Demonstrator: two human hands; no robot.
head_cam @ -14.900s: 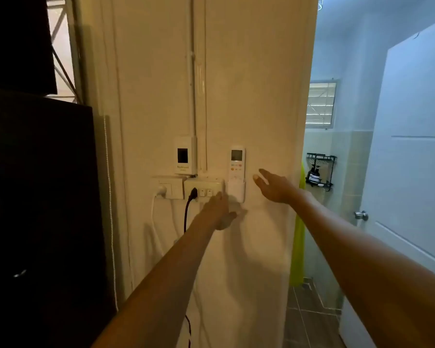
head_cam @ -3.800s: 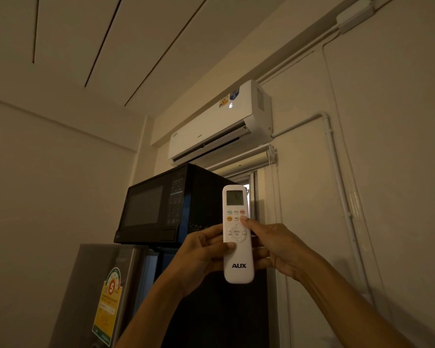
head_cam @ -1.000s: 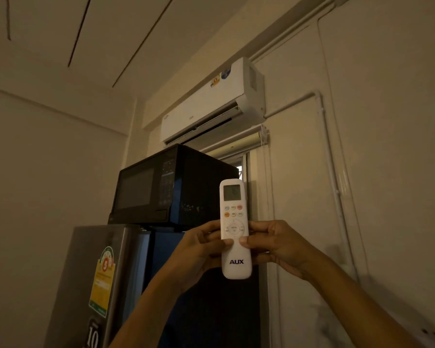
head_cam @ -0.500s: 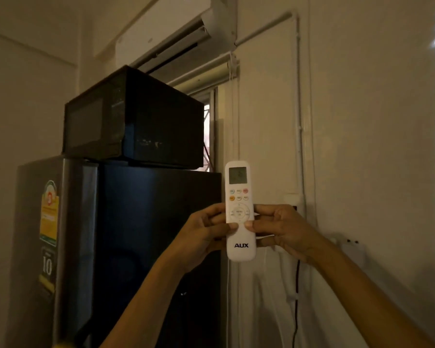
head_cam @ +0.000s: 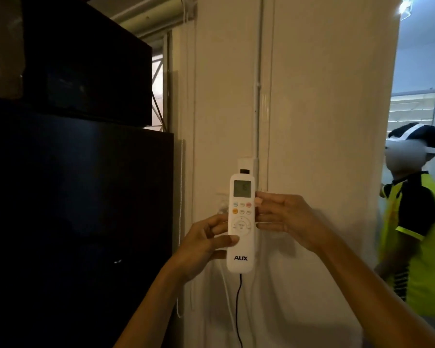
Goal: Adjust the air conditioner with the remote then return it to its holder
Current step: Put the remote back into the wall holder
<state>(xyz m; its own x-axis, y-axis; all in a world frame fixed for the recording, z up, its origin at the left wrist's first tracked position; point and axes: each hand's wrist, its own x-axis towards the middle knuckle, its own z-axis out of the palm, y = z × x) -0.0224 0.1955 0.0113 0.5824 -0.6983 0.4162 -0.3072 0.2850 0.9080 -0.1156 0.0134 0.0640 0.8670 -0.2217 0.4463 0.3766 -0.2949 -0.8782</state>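
A white AUX remote (head_cam: 241,237) stands upright in front of the cream wall, its small screen at the top and its buttons facing me. My left hand (head_cam: 203,243) grips its lower left side, thumb across the front. My right hand (head_cam: 284,217) holds its right edge at the level of the buttons. The air conditioner is out of view. The remote and my hands hide the wall holder; only a white wall box (head_cam: 245,165) shows just above the remote's top.
A dark fridge (head_cam: 81,222) with a black microwave (head_cam: 86,61) on top fills the left. A black cable (head_cam: 238,307) hangs down the wall below the remote. A person in a yellow and black shirt (head_cam: 417,234) stands in the doorway at the right.
My view has swung down and right from the air conditioner to the wall. Both hands have brought the remote lower, close to the wall boxes. My right thumb has left the button pad.
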